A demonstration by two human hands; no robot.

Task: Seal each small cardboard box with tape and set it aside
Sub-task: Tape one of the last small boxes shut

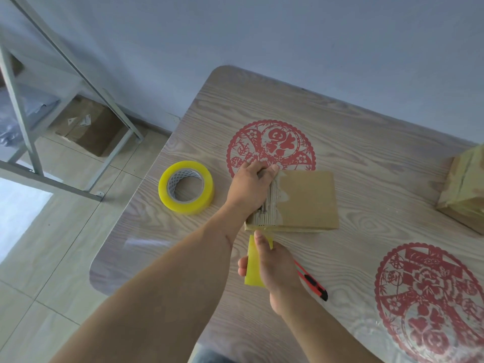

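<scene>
The left hand [251,184] grips the left end of a small cardboard box [306,200] that lies flat on the desk [366,158], fingers curled over its far edge and thumb side toward the torn, corrugated patch on the top face. Whether anything is inside the box cannot be told; its flaps are down. Just nearer than that hand, the right hand [272,268] pinches a strip of yellow tape [255,268], thumb on top, with the strip's far end meeting the box's near left corner. A roll of tape [186,187] lies flat on the desk to the left of the left hand, apart from it. A red and black box cutter [313,282] lies on the desk just to the right of the right hand, partly under the wrist. Far to the right of both hands, at the desk's edge, sits another box [463,187] wrapped in tape. Beyond the desk, to the left, a larger carton [89,127] rests on the floor under a metal rack [23,111].
</scene>
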